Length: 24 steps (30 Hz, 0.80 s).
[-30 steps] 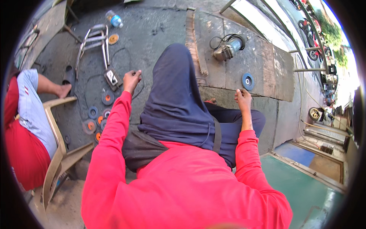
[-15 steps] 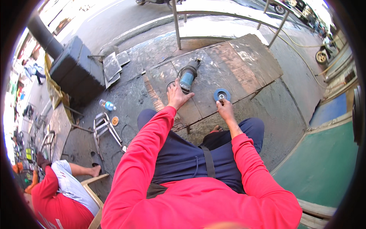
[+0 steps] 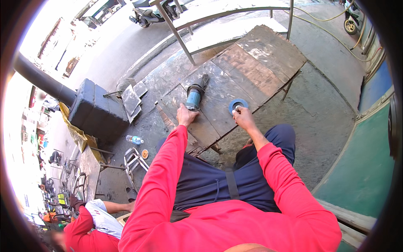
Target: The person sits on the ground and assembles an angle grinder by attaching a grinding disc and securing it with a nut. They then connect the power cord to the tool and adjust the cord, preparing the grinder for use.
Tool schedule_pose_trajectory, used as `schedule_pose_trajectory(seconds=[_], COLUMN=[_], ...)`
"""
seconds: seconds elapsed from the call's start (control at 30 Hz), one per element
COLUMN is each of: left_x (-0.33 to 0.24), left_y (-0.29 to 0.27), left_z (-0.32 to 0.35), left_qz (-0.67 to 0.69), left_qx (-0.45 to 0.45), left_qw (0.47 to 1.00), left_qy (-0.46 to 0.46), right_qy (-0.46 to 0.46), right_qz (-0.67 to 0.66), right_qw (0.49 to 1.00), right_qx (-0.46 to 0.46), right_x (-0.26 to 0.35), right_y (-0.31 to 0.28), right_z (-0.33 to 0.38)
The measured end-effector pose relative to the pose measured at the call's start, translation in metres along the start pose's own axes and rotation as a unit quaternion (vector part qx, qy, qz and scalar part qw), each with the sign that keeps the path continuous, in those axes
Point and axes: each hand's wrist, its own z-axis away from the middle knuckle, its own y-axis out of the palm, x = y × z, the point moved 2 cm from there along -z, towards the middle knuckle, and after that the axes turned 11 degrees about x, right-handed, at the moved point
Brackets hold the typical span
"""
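Note:
A blue and black angle grinder (image 3: 193, 101) lies on the low wooden table, with its dark cord wound around its far part. My left hand (image 3: 186, 115) is closed around the near end of its body. To the right, my right hand (image 3: 244, 119) pinches a round blue grinding disc (image 3: 238, 102) by its middle, at the table's near edge. The disc's rim faces up toward me, and the fingertips partly cover its centre.
The patched wooden table (image 3: 247, 71) has a metal-legged bench (image 3: 226, 14) behind it. Left are a dark block (image 3: 98, 107), a plastic bottle (image 3: 134, 139), an orange disc (image 3: 145, 154) and a metal frame (image 3: 133, 161). Another person (image 3: 90, 229) sits lower left. A green panel (image 3: 361, 159) stands right.
My view has shifted, so the surroundings sit differently in the picture. My left hand, spread against the grinder before, now wraps its near end. The disc stays in my right hand.

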Motion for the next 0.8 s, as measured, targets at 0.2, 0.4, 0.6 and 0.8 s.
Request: schedule_pose_trajectory(seconds=[0.2,0.4,0.6,0.8], left_x=[0.004,0.007,0.008,0.023], left_y=[-0.027,-0.054,-0.059,-0.044], left_z=[0.005,0.067,0.146,0.174], left_qz=[0.288,0.648,0.766,0.73], left_qx=[0.167,0.243,0.268,0.325], left_qw=[0.937,0.714,0.585,0.601], left_qy=[-0.104,-0.103,0.006,0.014], right_qy=[-0.034,-0.06,-0.098,-0.055], right_qz=[0.041,0.03,-0.033,-0.233], right_qw=[0.999,0.998,0.991,0.957], right_qx=[-0.005,0.021,0.079,0.163], right_x=[-0.009,0.009,0.032,0.024], right_y=[0.0,0.002,0.01,0.005], right_z=[-0.002,0.01,0.02,0.027])
